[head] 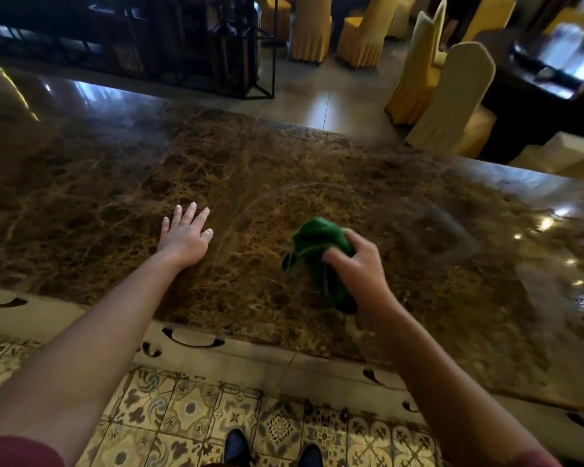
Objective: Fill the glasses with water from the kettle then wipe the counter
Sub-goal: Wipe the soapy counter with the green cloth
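Observation:
A brown marble counter [122,197] fills the middle of the view. My right hand [358,267] grips a bunched green cloth [317,244] and presses it onto the counter near the centre. Curved wet streaks arc on the stone around and beyond the cloth. My left hand [186,234] lies flat on the counter to the left of the cloth, fingers spread, holding nothing. No kettle and no glasses are in view.
The counter's near edge has a pale carved front [196,342] above a patterned tile floor [182,409]. Beyond the far edge stand chairs in yellow covers [449,102] and a black metal rack [182,45]. My shoes [236,446] show at the bottom.

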A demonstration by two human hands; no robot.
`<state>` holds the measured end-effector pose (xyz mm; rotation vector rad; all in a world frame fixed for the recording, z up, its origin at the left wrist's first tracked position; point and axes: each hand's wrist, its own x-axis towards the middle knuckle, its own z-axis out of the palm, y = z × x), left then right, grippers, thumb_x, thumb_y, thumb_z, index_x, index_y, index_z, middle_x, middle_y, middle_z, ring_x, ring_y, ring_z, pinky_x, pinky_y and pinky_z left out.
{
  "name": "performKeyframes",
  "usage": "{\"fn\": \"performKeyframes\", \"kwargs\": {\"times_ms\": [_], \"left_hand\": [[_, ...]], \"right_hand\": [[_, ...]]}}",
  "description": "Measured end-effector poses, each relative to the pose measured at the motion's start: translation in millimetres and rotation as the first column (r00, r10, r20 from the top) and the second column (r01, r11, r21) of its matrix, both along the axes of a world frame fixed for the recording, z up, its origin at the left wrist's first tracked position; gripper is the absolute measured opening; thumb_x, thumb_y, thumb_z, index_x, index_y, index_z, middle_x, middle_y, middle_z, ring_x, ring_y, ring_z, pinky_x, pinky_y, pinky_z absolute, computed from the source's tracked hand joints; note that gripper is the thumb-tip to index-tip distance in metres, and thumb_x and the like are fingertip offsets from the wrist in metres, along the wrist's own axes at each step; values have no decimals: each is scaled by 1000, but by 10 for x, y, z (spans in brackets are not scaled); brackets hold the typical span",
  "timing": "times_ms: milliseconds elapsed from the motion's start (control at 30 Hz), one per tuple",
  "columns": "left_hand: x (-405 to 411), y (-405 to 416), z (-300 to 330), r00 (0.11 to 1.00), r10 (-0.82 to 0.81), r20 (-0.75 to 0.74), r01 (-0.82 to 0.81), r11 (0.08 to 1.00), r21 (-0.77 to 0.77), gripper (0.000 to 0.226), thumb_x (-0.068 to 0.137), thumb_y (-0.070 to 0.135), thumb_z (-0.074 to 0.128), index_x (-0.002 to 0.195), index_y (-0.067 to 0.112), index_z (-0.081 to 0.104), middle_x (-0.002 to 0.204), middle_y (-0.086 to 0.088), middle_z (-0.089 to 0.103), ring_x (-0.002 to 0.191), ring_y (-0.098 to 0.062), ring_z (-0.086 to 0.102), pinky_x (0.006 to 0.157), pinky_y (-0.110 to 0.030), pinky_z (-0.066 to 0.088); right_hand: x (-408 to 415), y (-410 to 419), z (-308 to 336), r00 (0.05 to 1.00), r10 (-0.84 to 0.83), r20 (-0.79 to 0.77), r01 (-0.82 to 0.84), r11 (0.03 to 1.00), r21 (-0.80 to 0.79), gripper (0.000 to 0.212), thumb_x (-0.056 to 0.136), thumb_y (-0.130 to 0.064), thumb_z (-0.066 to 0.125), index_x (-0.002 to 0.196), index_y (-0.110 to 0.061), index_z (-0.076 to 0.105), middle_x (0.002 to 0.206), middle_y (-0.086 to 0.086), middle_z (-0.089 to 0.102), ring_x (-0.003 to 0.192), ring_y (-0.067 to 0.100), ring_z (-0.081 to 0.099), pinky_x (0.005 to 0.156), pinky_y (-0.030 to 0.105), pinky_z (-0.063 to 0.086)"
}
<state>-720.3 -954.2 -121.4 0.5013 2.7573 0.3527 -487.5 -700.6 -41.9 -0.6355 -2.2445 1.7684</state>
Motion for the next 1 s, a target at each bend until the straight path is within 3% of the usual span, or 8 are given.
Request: {"fn": "performKeyframes", "kwargs": {"times_ms": [67, 233, 333, 400, 500, 667, 800, 1000], "left_hand": [[3, 16, 1, 1000, 7, -7, -7, 1000, -5, 57, 110, 42, 27, 164, 28, 11, 172, 0, -6, 157, -22, -14, 125, -46, -10], [-16, 22, -23, 1000, -3, 0, 3, 1000, -29, 58, 110, 43, 25, 164, 30, 8, 172, 1, -9, 157, -23, -17, 126, -47, -11], [-23, 35, 2, 1000, -12, 24, 12, 999, -31, 58, 110, 43, 24, 164, 30, 6, 171, 1, -12, 156, -22, -20, 125, -47, -12], [-20, 31, 6, 999, -11, 30, 12, 1000, -24, 58, 110, 43, 24, 164, 31, 5, 171, 2, -13, 155, -22, -21, 125, -47, -13], [-23, 21, -7, 999, -13, 31, 14, 1000, -27, 58, 110, 44, 23, 163, 31, 4, 171, 2, -14, 155, -21, -22, 125, -47, -13], [-65, 7, -2, 999, -10, 47, 10, 1000, -10, 58, 110, 43, 26, 163, 32, 5, 171, 3, -14, 155, -21, -22, 125, -48, -14], [-107, -15, 16, 996, 1, 90, -7, 998, 59, 54, 111, 39, 27, 163, 32, 12, 171, 4, -9, 156, -21, -20, 124, -45, -16], [-162, -34, 63, 987, 26, 158, -53, 984, 170, 50, 112, 38, 22, 161, 32, 23, 172, 7, -2, 156, -19, -17, 122, -44, -16]], "right_hand": [[-224, 310, -31, 979, -205, 3, 205, 979, -25, 20, 93, -16, 67, 112, -22, 71, 95, 1, 76, 90, 21, 75, 73, 31, 59], [-898, 999, -111, 883, -463, -72, 459, 825, 330, 43, 97, -23, 63, 140, -21, 60, 118, -1, 68, 110, 18, 62, 96, 28, 46], [-1322, 1170, -313, 859, -511, -39, 459, 734, 500, 44, 97, -28, 65, 139, -20, 59, 135, 5, 66, 128, 29, 59, 115, 46, 41], [-1601, 1150, -454, 860, -509, 37, 410, 732, 544, 44, 97, -34, 64, 139, -24, 59, 137, 4, 64, 130, 32, 56, 118, 58, 33], [-1957, 1079, -544, 882, -447, 147, 265, 729, 631, 44, 97, -38, 62, 140, -25, 58, 138, 5, 64, 131, 33, 55, 119, 57, 27], [-2334, 806, -534, 941, -279, 193, 70, 715, 695, 45, 92, -34, 65, 137, -25, 63, 130, 9, 70, 122, 34, 63, 108, 47, 43], [-2259, 267, -537, 983, 15, 183, -150, 636, 757, 49, 85, -29, 70, 134, -25, 66, 134, 4, 69, 124, 28, 63, 109, 44, 46], [-1505, -530, -593, 906, 391, 163, -365, 522, 771, 52, 79, -26, 75, 130, -29, 68, 139, -4, 67, 131, 18, 58, 115, 49, 42]]}}
